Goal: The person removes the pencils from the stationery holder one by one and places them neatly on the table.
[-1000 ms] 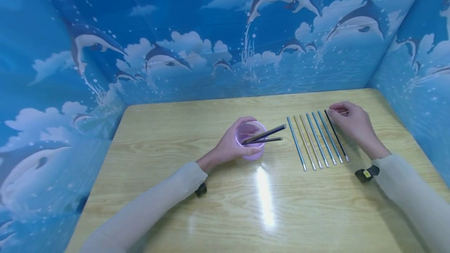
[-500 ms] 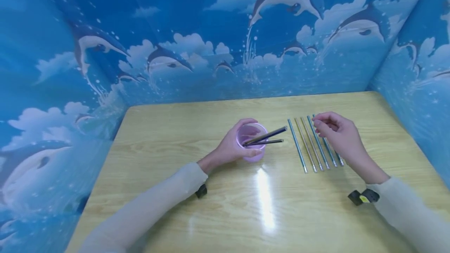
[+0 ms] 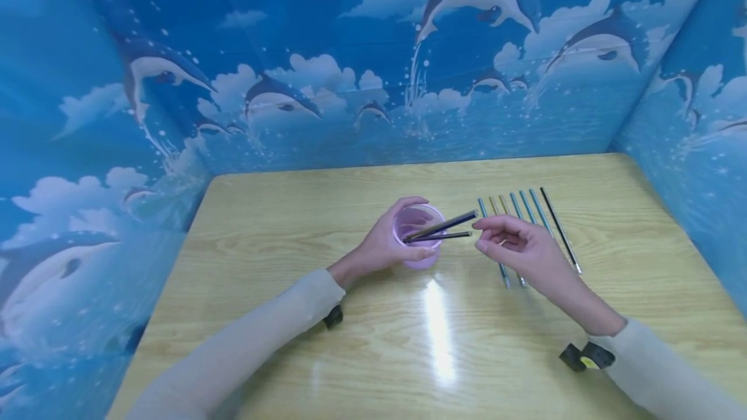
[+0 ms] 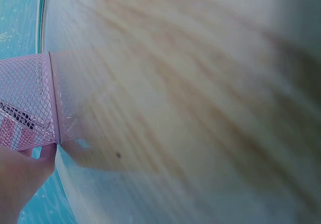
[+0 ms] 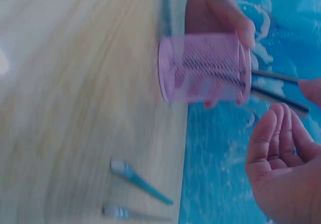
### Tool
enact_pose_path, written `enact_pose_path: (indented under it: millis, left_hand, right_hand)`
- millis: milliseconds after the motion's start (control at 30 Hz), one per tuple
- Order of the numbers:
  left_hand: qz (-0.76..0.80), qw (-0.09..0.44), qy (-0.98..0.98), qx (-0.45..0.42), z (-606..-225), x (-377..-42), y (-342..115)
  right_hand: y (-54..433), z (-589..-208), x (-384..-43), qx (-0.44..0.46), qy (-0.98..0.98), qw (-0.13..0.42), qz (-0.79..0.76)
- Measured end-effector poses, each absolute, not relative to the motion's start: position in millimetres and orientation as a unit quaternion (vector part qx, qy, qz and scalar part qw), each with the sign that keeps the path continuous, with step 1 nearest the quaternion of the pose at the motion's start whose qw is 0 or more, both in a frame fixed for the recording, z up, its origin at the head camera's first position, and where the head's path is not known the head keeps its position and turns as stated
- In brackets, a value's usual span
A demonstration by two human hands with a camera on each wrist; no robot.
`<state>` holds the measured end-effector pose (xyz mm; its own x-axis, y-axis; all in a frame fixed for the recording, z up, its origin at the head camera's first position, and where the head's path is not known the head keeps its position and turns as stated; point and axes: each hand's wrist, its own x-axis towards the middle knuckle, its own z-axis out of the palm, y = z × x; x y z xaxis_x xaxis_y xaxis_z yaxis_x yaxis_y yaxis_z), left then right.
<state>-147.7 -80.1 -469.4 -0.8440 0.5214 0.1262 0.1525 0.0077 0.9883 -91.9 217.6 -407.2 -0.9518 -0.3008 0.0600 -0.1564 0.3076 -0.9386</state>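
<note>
My left hand (image 3: 382,238) grips a pink mesh pencil cup (image 3: 424,260) around its side, fingers behind and thumb in front. In the right wrist view the cup (image 5: 210,53) stands just above the table surface line. Dark pencils (image 3: 452,221) lean out of its mouth toward the right. Beside their ends is my right hand (image 3: 528,253), fingers loosely bent and thumb apart from them, with nothing visible between. It partly covers a row of teal and gold pencils (image 3: 482,207) lying on the table. A black pencil (image 3: 559,225) lies at the row's right end.
The wood-grain table (image 3: 327,355) carries a bright glare streak in front of the cup. Blue dolphin-printed sheets (image 3: 327,122) wall in the back and both sides. A small black camera (image 3: 586,356) sits on the right wrist.
My right hand has moved left from the black pencil at the row's right end, across the row, to the pencils in the cup. The left hand and cup stay in place.
</note>
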Motion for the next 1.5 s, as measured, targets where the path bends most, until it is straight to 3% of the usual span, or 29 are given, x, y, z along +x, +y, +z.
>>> enact_pose_path:
  millis: [633,1500]
  left_hand:
    - [0.664,0.136,0.694,0.244,-471.2,-148.3,-78.6]
    - [0.661,0.137,0.697,0.239,-469.9,-147.3,-79.0]
  right_hand:
    - [178.5,-417.5,-83.2,-0.143,0.754,-0.019,-0.64]
    - [221.6,-379.8,-73.3,-0.158,0.62,-0.132,-0.757]
